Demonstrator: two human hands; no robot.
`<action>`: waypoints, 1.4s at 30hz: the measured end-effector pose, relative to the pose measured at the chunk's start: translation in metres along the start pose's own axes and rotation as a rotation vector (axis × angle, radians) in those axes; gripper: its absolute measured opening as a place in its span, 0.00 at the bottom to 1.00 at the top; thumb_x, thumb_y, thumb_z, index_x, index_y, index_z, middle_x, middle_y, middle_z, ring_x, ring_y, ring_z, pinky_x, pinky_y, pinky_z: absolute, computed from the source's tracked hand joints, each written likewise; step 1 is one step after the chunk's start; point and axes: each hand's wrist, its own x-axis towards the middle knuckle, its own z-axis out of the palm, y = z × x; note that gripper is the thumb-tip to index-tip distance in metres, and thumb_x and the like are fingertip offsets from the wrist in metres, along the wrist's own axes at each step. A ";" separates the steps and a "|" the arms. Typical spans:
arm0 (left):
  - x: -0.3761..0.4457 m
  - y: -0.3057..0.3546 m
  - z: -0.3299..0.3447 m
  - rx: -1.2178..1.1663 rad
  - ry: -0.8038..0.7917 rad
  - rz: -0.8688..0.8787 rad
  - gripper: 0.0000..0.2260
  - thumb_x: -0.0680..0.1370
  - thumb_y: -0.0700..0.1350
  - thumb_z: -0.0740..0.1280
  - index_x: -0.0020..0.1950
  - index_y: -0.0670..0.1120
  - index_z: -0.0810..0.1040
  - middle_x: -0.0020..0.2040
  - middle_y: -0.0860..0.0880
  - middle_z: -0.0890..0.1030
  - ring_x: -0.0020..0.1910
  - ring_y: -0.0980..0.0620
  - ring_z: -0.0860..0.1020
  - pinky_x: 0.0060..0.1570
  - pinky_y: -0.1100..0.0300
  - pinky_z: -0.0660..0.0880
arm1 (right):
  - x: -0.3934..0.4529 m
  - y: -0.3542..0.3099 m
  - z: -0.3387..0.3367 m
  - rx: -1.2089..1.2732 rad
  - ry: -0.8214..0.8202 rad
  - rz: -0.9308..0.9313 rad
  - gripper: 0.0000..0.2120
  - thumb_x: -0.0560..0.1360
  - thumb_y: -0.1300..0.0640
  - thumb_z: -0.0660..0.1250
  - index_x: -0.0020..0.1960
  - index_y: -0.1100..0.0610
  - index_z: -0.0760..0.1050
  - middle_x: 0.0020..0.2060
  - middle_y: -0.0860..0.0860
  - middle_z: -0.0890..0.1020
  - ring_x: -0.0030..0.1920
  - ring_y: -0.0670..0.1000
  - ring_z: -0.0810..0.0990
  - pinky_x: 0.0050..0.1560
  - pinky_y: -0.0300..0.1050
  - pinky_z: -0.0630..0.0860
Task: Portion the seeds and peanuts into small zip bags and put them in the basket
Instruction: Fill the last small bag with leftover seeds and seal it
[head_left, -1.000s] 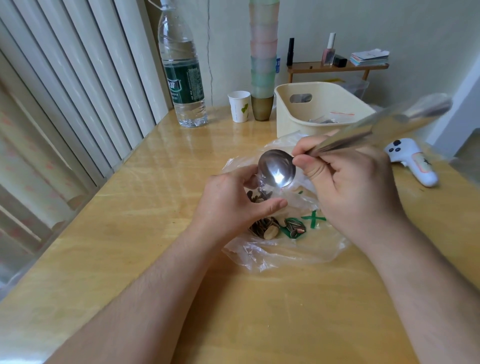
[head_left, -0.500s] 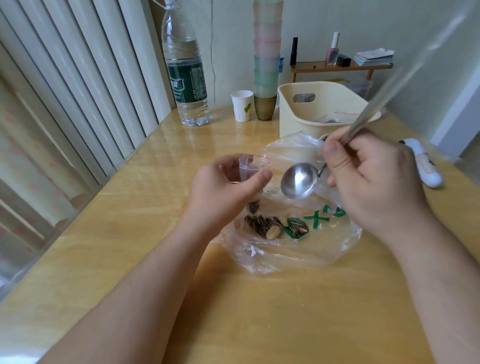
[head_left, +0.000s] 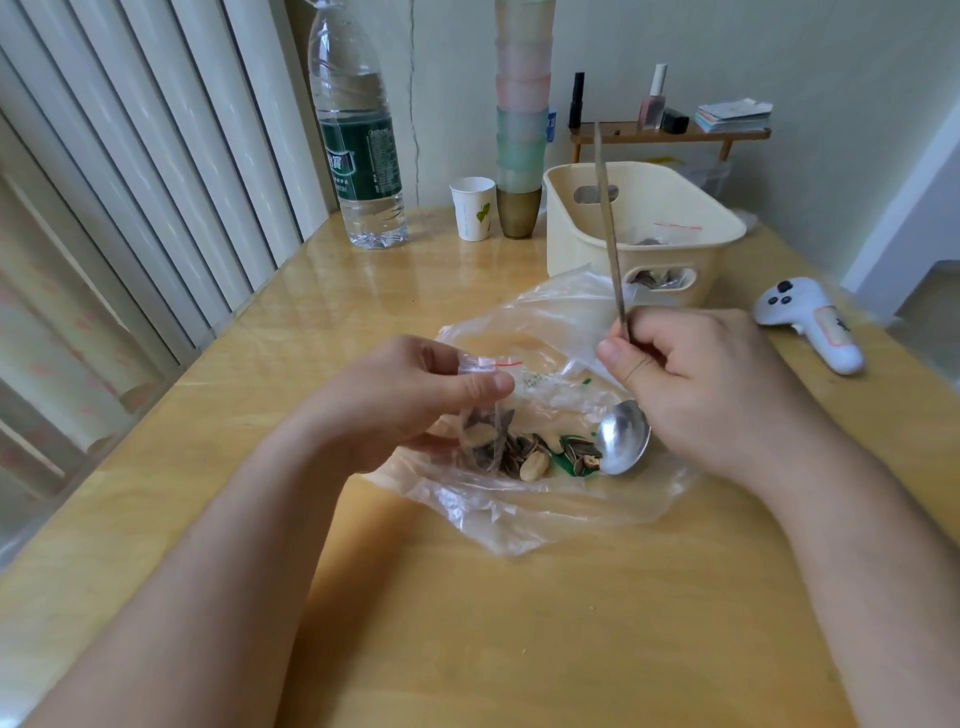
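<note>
A large clear plastic bag (head_left: 545, 499) lies open on the wooden table, with a small heap of striped seeds and peanuts (head_left: 540, 454) inside. My left hand (head_left: 415, 400) pinches a small zip bag (head_left: 485, 410) with a red strip, held upright above the heap and holding some seeds. My right hand (head_left: 701, 384) grips a metal spoon (head_left: 623, 436) by its handle, which points up. The spoon's bowl is down in the big bag, right beside the heap. A cream basket (head_left: 587, 244) stands behind, with filled zip bags inside.
At the back stand a large water bottle (head_left: 361, 150), a paper cup (head_left: 472, 208) and a tall stack of coloured cups (head_left: 521, 130). A white controller (head_left: 810, 322) lies at the right. A small wooden shelf (head_left: 670, 135) holds cosmetics and cards. Vertical blinds run along the left.
The spoon has swung from the zip bag's mouth down into the big bag, its handle turning upright. My left hand has lifted the zip bag a little clear of the heap.
</note>
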 end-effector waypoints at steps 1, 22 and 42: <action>-0.001 0.000 0.000 -0.017 -0.002 -0.009 0.18 0.69 0.53 0.79 0.49 0.41 0.87 0.48 0.41 0.87 0.46 0.47 0.85 0.47 0.46 0.84 | 0.000 -0.001 0.002 0.012 0.008 -0.003 0.20 0.79 0.45 0.63 0.33 0.54 0.67 0.29 0.48 0.75 0.33 0.49 0.73 0.34 0.48 0.71; 0.005 -0.002 0.014 -0.451 -0.017 0.010 0.28 0.70 0.52 0.80 0.64 0.38 0.83 0.53 0.41 0.87 0.55 0.42 0.82 0.60 0.34 0.79 | -0.002 -0.010 0.036 0.314 0.074 0.263 0.11 0.85 0.52 0.62 0.45 0.51 0.76 0.28 0.52 0.83 0.29 0.46 0.84 0.41 0.53 0.84; 0.001 -0.005 0.016 0.244 0.223 0.235 0.19 0.69 0.57 0.82 0.57 0.52 0.86 0.36 0.60 0.84 0.40 0.62 0.82 0.47 0.61 0.78 | 0.003 -0.009 0.005 0.350 0.407 0.195 0.11 0.84 0.46 0.61 0.45 0.45 0.76 0.31 0.46 0.84 0.31 0.46 0.85 0.42 0.56 0.84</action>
